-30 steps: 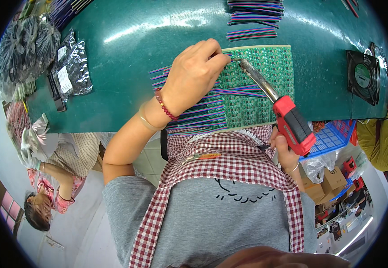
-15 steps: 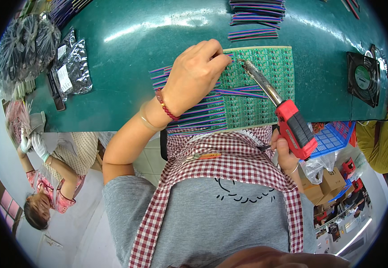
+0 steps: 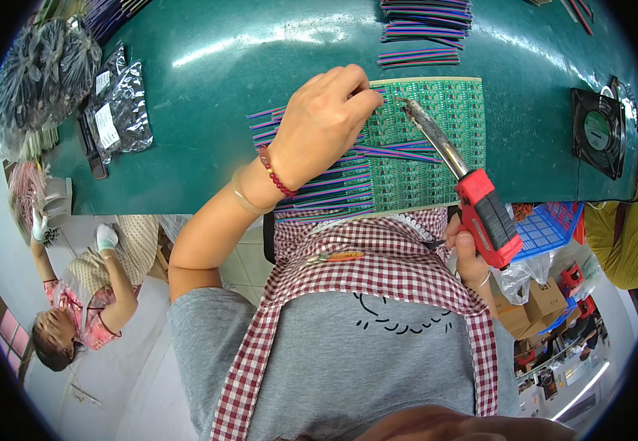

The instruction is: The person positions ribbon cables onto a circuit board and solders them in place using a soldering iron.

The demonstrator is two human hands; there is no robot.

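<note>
A green circuit board panel lies on the table before me, with many small repeated circuits. Multicoloured ribbon cables stick out from its left side, and a few lie across its middle. Near the panel's top left, my left hand is pinched on the end of a short ribbon cable, mostly hidden by the fingers. My right hand grips a red and black soldering gun at the panel's lower right. Its metal barrel slants up left, the tip just right of my left fingertips.
Bundles of ribbon cables lie at the far side. A black fan stands at right, above a blue basket. Bagged cables and a silvery bag are at left. A co-worker's gloved hand is beyond the table's left edge.
Both my hands and the soldering gun stay nearly in place. At the left, the co-worker's gloved hands have moved apart, one drawn back from the bundle of pinkish wires.
</note>
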